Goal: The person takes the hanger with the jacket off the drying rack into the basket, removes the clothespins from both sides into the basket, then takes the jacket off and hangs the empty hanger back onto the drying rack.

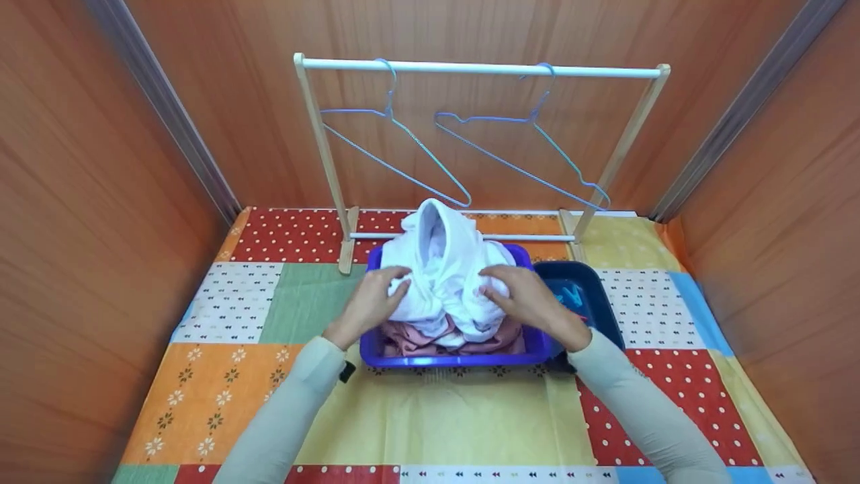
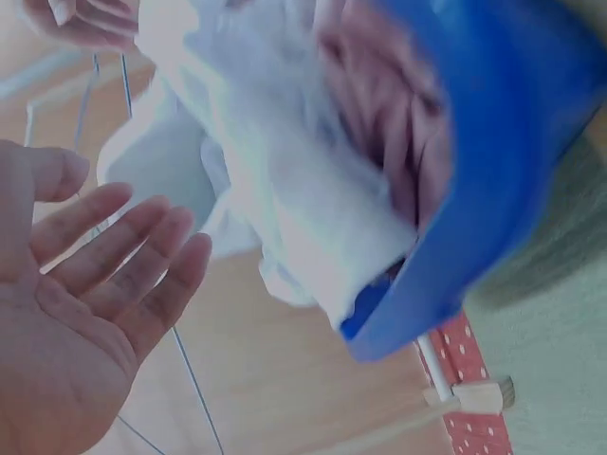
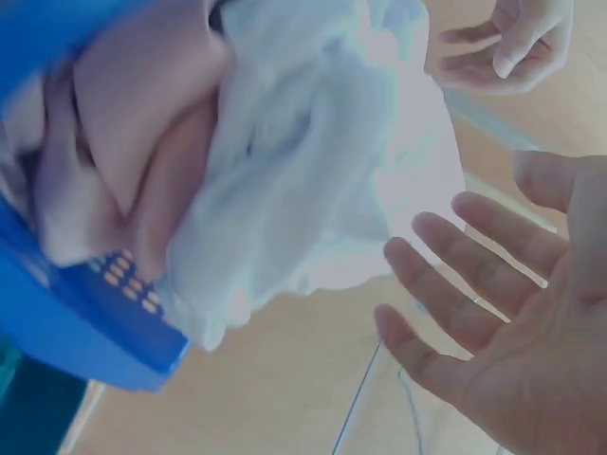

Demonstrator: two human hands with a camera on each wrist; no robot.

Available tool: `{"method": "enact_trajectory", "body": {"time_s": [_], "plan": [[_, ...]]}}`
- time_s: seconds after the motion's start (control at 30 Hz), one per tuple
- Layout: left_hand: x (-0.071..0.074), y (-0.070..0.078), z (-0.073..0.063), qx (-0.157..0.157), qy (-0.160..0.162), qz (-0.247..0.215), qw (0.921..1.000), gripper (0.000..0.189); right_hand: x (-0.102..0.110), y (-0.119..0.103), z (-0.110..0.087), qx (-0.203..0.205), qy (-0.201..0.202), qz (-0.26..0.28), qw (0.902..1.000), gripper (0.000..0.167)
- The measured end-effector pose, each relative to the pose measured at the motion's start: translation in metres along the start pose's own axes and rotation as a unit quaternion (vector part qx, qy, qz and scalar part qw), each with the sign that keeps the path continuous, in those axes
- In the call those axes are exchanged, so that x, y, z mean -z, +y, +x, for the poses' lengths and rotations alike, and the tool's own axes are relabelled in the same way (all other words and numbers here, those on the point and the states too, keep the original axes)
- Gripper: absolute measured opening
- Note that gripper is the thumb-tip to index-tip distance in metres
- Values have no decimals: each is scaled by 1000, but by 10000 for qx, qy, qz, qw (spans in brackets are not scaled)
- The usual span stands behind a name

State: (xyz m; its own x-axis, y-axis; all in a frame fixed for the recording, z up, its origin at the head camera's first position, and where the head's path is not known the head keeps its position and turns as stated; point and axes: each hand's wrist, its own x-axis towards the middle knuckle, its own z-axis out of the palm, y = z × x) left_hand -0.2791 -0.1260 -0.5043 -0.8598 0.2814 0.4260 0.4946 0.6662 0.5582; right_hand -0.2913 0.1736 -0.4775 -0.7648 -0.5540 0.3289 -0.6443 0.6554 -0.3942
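Observation:
A white hooded garment (image 1: 437,282) lies bunched on top of a purple-blue basket (image 1: 457,361), its hood standing up at the back. Pinkish-brown cloth (image 1: 410,338) shows beneath it, along the basket's front. At the garment's left side is my left hand (image 1: 373,299), thumb and fingers spread apart. My right hand (image 1: 527,296) mirrors it on the right side. Both wrist views show relaxed fingers with a gap to the white cloth: the left palm (image 2: 66,351) and the right palm (image 3: 531,370) hold nothing.
Behind the basket stands a rack with a white rail (image 1: 470,67) and wooden legs. Two bluish wire hangers, one left (image 1: 416,154) and one right (image 1: 537,148), hang from it. A dark tray (image 1: 598,302) with blue clips (image 1: 571,296) sits right of the basket. Patchwork cloth (image 1: 309,296) covers the table.

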Motion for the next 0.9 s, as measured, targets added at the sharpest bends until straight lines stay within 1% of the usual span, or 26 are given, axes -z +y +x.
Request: {"method": "enact_trajectory", "body": {"time_s": [0.07, 0.17, 0.27, 0.37, 0.4, 0.47, 0.6, 0.63, 0.7, 0.8, 0.9], "plan": [[3, -6, 14, 122, 127, -239, 9996, 30, 3, 8, 10, 22, 269, 124, 9996, 32], [5, -14, 33, 454, 197, -610, 9969, 36, 5, 19, 26, -175, 432, 446, 9979, 33], [5, -20, 51, 866, 106, -937, 9918, 44, 4, 30, 44, -523, 421, 881, 9938, 37], [3, -24, 67, 1227, -28, -1380, 9828, 51, 1, 41, 62, -937, 436, 1416, 9845, 40], [2, -25, 72, 1335, -59, -1616, 9778, 53, 0, 45, 67, -1072, 430, 1600, 9803, 41], [-1, -29, 81, 1545, -87, -2106, 9652, 53, -2, 53, 78, -1417, 371, 2010, 9686, 44], [-6, -37, 92, 1954, -216, -3025, 9327, 51, -7, 68, 93, -2015, 156, 2842, 9372, 51], [-8, -39, 93, 2034, -269, -3171, 9259, 52, -9, 71, 96, -2142, 97, 2986, 9300, 52], [-11, -42, 95, 2188, -395, -3404, 9136, 53, -12, 75, 102, -2285, -4, 3187, 9199, 55], [-15, -44, 98, 2320, -479, -3670, 8996, 56, -16, 80, 109, -2413, -210, 3222, 9152, 64], [-17, -42, 102, 2455, -515, -3753, 8923, 59, -21, 79, 115, -2456, -430, 3182, 9146, 73]]}}
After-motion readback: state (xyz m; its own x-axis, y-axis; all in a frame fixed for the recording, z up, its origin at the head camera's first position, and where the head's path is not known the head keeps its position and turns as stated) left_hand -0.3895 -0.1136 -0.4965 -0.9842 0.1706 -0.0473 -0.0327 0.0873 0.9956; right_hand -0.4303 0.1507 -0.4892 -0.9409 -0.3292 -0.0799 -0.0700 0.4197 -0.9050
